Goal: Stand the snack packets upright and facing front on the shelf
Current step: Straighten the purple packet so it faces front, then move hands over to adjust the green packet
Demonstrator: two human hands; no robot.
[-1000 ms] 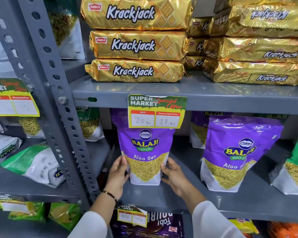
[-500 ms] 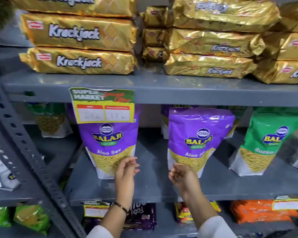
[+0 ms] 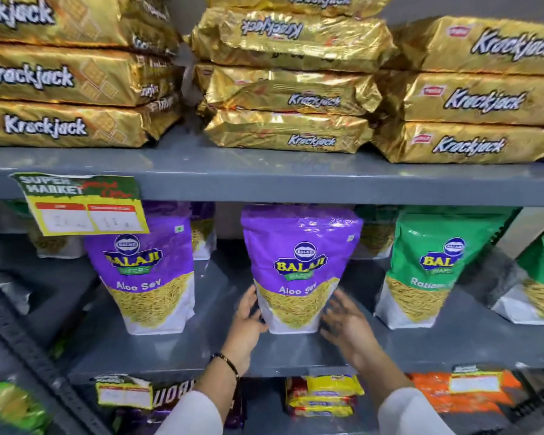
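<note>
A purple Balaji Aloo Sev packet (image 3: 299, 265) stands upright, face forward, in the middle of the grey shelf (image 3: 170, 350). My left hand (image 3: 247, 321) lies against its lower left edge, fingers up along the side. Blurred and with fingers spread, my right hand (image 3: 346, 324) is at its lower right corner. A second purple Aloo Sev packet (image 3: 148, 277) stands upright to the left. A green Balaji packet (image 3: 427, 268) stands to the right, leaning slightly. More packets stand behind them, mostly hidden.
Gold Krackjack packs (image 3: 289, 133) are stacked flat on the shelf above. A yellow-green price tag (image 3: 82, 205) hangs over the left purple packet. A perforated grey post (image 3: 29, 350) slants at the left. Yellow packs (image 3: 327, 394) and orange packs (image 3: 434, 394) lie below.
Both hands left the left purple packet and moved right to the middle purple packet. The view swung right along the shelf.
</note>
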